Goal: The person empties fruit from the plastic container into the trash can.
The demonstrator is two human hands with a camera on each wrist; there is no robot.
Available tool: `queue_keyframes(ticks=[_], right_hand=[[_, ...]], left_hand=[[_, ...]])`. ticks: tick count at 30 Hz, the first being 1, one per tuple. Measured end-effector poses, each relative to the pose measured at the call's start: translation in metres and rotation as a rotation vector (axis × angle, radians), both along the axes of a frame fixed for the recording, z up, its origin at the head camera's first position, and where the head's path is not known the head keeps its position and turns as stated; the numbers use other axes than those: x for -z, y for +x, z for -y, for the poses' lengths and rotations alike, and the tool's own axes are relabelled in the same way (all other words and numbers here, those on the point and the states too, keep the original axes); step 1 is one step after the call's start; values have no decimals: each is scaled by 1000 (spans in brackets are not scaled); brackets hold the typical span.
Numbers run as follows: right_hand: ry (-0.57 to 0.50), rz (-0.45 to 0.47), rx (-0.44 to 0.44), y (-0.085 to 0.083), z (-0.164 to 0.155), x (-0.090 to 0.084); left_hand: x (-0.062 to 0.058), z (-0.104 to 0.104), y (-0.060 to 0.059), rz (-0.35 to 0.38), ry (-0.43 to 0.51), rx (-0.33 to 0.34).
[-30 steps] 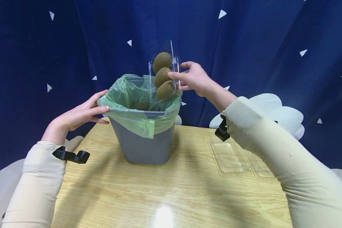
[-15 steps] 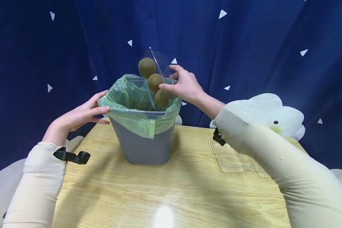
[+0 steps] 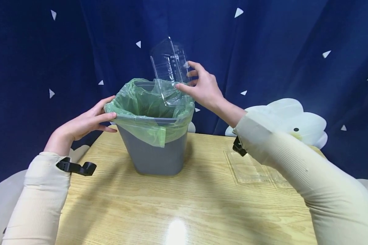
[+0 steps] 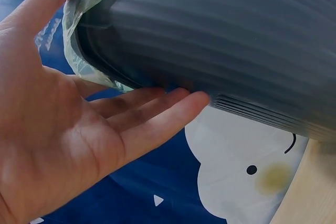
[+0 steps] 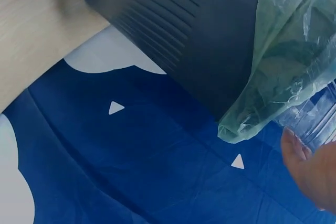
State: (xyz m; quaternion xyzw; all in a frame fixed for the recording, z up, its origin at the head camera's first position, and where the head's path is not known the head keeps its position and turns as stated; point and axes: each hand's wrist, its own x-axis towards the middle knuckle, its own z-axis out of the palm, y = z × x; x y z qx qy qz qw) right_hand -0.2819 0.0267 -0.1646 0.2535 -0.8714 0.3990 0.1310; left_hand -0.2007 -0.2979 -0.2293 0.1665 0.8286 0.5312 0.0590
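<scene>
A grey trash bin (image 3: 159,156), lined with a green bag (image 3: 147,132), stands on the table. My left hand (image 3: 84,123) holds it at the left side of its rim, over the bag. In the left wrist view several fingers (image 4: 157,119) lie along the bin's outer wall. Above the bin's right side, my right hand (image 3: 203,86) pinches a clear plastic box (image 3: 170,71) by its right edge. The box is tilted upright and empty, its lower end overlapping the bag's opening. No kiwi shows in any view now; the bin's bottom is hidden.
Clear plastic trays (image 3: 248,166) lie on the wooden table (image 3: 135,211) at the right, partly behind my right sleeve. A blue curtain (image 3: 273,41) with white shapes hangs close behind the bin.
My right hand has moved a little left and tipped the box; its three kiwis have slid out over the bin and are out of sight. My left hand has stayed at the rim.
</scene>
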Motion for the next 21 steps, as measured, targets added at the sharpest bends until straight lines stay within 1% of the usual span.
queue_keyframes(ticks=[3,7,11,14,17,21], right_hand=[[-18,19,-12,-1,-4,2],[-79,51,-31,-2,-11,1],[-197,112,-61,-3,-19,0],[-327,170,-116,-4,-24,0],[-456,223,-172,-6,-30,1],[-553,261,-205,-6,-40,3]], left_hand=[[1,-1,0,4,2,0],[3,-2,0,5,15,5],[3,-2,0,1,25,5],[3,-1,-1,-3,28,7],[4,1,-1,-11,32,25],[5,2,-3,-24,39,54]])
